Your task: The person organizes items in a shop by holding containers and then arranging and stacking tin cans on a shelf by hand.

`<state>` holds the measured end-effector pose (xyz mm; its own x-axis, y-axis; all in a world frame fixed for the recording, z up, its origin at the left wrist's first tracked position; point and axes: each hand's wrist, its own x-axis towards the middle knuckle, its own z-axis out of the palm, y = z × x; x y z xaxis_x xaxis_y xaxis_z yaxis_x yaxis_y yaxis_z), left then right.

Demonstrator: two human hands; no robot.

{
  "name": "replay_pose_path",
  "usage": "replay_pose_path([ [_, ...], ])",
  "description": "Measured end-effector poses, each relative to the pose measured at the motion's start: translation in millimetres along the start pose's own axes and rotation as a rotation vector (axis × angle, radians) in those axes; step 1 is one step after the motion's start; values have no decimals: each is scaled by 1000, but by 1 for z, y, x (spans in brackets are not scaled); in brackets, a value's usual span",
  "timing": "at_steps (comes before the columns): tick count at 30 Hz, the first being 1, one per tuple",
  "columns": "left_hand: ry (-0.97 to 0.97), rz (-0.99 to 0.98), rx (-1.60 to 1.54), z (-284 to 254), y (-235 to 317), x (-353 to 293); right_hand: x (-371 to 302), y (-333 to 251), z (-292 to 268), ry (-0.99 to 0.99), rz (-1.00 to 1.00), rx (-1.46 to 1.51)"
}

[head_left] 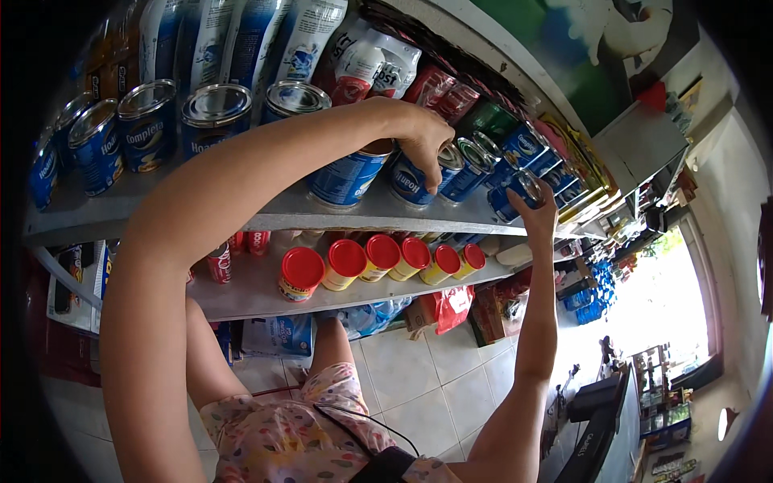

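Observation:
My left arm reaches across the grey upper shelf (266, 211). My left hand (423, 137) is closed round the top of a blue can (409, 183), its fingers bent down over the lid and side. To its right, my right hand (538, 211) grips another blue can (503, 203) near the shelf's front edge, with the fingers at its silver lid. Between my hands stand more blue cans (463, 173) with silver lids. Left of my left hand is a blue can (348, 179), its top partly covered by my forearm.
Several blue cans (146, 133) line the shelf's left part, with tall white-and-blue bottles (254, 44) behind them. On the lower shelf sit yellow tins with red lids (303, 270). A red bag (453, 307) and a blue-and-white pack (278, 334) are below, above the tiled floor (403, 366).

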<state>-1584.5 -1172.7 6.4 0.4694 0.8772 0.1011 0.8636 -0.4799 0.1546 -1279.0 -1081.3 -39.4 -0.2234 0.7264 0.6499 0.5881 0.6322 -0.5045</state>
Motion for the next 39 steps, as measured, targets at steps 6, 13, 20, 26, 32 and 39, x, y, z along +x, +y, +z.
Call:
replay_pose_path([
  [6,-12,-15,0,0,1,-3,0,0,35,-91,-23,108],
  [13,5,-12,-3,-6,5,-2,20,-13,-4,-170,170,381],
  [20,18,9,-13,0,0,-6,98,-19,-15,205,-150,-306],
  [26,0,-13,-32,1,-3,-2,130,-10,21,21,52,-715],
  [32,22,-27,-1,0,-3,1,132,8,19,91,52,-451],
  [39,-36,-55,-4,0,2,1,106,8,-31,257,-107,-519],
])
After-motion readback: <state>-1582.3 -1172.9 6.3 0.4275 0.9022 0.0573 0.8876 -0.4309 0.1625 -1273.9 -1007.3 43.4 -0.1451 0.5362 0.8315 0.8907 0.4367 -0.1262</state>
